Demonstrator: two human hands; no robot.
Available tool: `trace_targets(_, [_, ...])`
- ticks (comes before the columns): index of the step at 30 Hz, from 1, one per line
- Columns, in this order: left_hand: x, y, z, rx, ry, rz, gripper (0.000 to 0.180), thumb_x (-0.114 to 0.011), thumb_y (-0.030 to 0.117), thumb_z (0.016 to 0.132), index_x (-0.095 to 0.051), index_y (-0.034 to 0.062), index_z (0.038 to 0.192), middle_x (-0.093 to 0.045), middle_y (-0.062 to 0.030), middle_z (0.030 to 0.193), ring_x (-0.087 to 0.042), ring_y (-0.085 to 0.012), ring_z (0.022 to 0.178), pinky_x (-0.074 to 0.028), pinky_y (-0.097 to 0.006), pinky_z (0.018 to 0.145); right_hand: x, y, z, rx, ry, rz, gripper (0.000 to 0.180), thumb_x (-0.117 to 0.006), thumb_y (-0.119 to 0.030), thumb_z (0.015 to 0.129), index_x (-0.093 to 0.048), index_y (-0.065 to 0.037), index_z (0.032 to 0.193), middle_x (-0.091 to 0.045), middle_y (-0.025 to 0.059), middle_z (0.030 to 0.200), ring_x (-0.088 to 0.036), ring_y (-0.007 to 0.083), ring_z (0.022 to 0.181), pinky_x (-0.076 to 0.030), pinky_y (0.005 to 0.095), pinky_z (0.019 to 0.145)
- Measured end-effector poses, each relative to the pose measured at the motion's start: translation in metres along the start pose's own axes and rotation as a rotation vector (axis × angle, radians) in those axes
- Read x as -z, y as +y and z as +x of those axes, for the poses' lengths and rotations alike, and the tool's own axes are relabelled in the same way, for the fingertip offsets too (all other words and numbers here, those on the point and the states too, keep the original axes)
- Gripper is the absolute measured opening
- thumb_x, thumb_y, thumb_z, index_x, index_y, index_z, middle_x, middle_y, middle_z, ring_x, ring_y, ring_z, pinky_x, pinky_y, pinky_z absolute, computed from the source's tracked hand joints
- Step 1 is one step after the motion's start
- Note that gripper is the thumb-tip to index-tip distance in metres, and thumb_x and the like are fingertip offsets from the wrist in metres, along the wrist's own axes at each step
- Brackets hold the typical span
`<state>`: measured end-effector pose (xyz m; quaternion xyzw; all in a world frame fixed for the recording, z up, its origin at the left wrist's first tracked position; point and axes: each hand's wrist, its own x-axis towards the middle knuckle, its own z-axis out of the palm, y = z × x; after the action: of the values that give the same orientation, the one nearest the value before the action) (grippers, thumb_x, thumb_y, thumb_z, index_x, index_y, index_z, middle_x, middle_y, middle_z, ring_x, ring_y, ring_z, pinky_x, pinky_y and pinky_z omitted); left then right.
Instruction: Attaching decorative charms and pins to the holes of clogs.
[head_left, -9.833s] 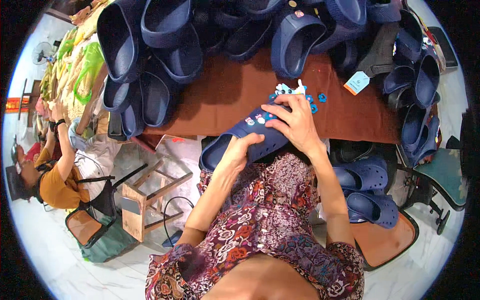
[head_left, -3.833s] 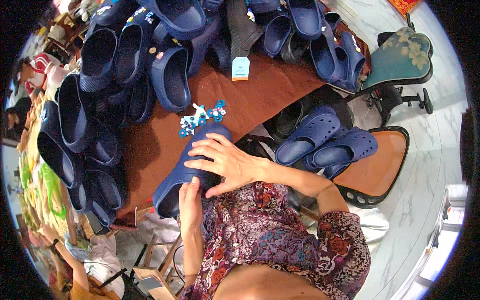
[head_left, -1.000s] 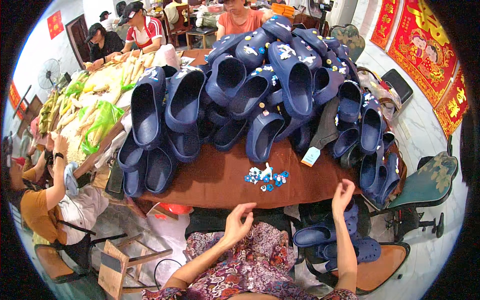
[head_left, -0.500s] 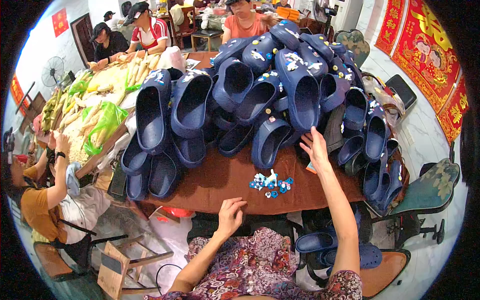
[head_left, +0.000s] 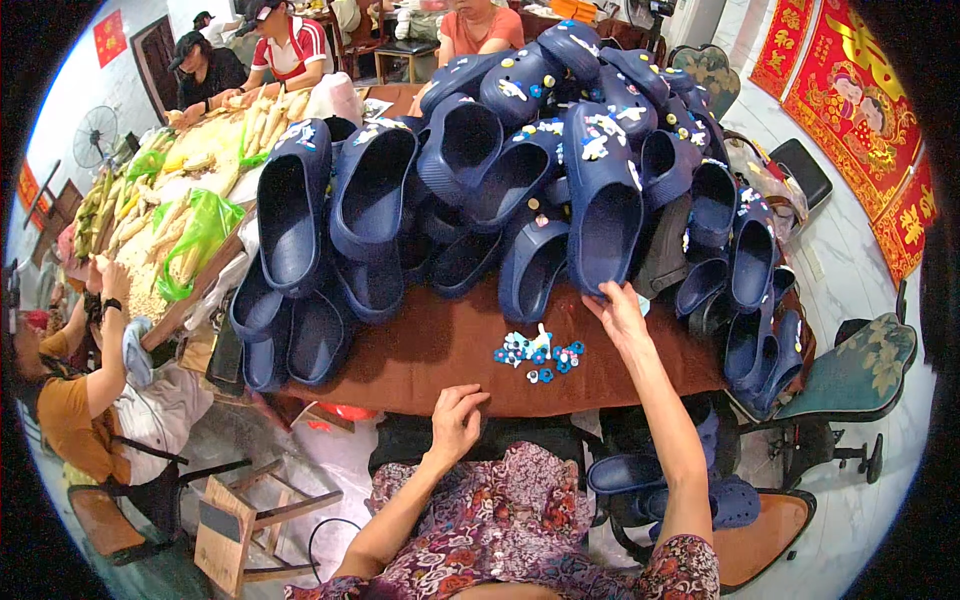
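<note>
A navy blue clog (head_left: pixel 606 215) with white, blue and yellow charms on its upper leans toe-up at the front of a large heap. My right hand (head_left: pixel 617 316) grips it by the heel rim, fingertips at the edge. My left hand (head_left: pixel 457 424) rests at the table's near edge, holding nothing, its fingers loosely bent and apart. Between the hands and the heap lies a small cluster of blue, white and black charms (head_left: pixel 540 352), several of them flower-shaped. Other decorated clogs (head_left: pixel 292 210) are stacked to the left of the held one.
A brown cloth (head_left: pixel 430 365) covers the table. More clogs (head_left: pixel 752 255) hang over its right side. Loose clogs (head_left: pixel 625 474) lie on a chair below right. Corn cobs and green bags (head_left: pixel 208 235) fill another table at left, with people working around it. A wooden stool (head_left: pixel 225 535) stands lower left.
My right hand has closed on the clog's heel and drawn it slightly down toward me. The left hand has stayed at the table edge. The view has shifted slightly.
</note>
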<state>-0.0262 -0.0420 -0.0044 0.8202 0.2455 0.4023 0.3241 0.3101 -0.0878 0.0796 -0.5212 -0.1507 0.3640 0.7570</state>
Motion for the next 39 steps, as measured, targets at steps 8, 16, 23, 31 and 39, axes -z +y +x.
trace_targets(8, [0.001, 0.0, 0.002, 0.014, -0.005, -0.015, 0.031, -0.06, -0.005, 0.077, -0.069, 0.0045, 0.105, -0.065, -0.0141, 0.111, -0.06, -0.0326, 0.104, -0.05, -0.039, 0.09, -0.003, 0.021, -0.109, -0.091, -0.065, 0.006, 0.056, -0.054, -0.002, 0.087, -0.033, -0.006, 0.139, -0.05, 0.0123, 0.132, -0.056, 0.0278, 0.118, -0.051, 0.0503, 0.098])
trace_targets(16, [0.015, 0.019, 0.001, 0.354, 0.152, -0.381, 0.03, -0.048, 0.007, 0.098, -0.059, -0.0014, 0.124, -0.062, -0.0122, 0.117, -0.061, -0.0223, 0.11, -0.046, -0.032, 0.096, 0.002, 0.076, -0.2, -0.279, -0.146, -0.066, 0.077, -0.061, 0.001, 0.08, -0.027, -0.003, 0.149, -0.048, 0.0102, 0.137, -0.051, 0.0207, 0.123, -0.04, 0.0358, 0.106])
trace_targets(23, [0.046, 0.041, -0.002, 0.455, 0.32, -0.617, 0.046, -0.04, 0.024, 0.103, -0.043, -0.0008, 0.142, -0.05, -0.0153, 0.138, -0.053, -0.0242, 0.122, -0.041, -0.038, 0.104, -0.012, 0.132, -0.239, -0.368, -0.244, -0.138, 0.059, -0.058, 0.006, 0.083, -0.037, -0.001, 0.138, -0.052, 0.0097, 0.129, -0.05, 0.0186, 0.122, -0.04, 0.0345, 0.106])
trace_targets(31, [0.049, 0.023, -0.01, 0.498, 0.225, -0.462, 0.05, -0.039, 0.03, 0.103, -0.043, -0.0004, 0.142, -0.052, -0.0133, 0.133, -0.05, -0.0219, 0.123, -0.039, -0.034, 0.103, -0.039, 0.157, -0.275, -0.415, -0.294, -0.11, 0.063, -0.068, -0.007, 0.088, -0.029, 0.002, 0.136, -0.048, 0.0139, 0.131, -0.048, 0.0185, 0.12, -0.039, 0.0326, 0.104])
trace_targets(39, [0.049, 0.027, -0.003, 0.477, 0.123, -0.278, 0.045, -0.05, 0.016, 0.097, -0.047, 0.001, 0.14, -0.053, -0.0158, 0.128, -0.054, -0.0244, 0.118, -0.042, -0.035, 0.101, -0.033, 0.162, -0.268, -0.598, -0.416, -0.132, 0.072, -0.075, -0.008, 0.086, -0.026, 0.002, 0.138, -0.049, 0.019, 0.132, -0.053, 0.0179, 0.116, -0.05, 0.0336, 0.096])
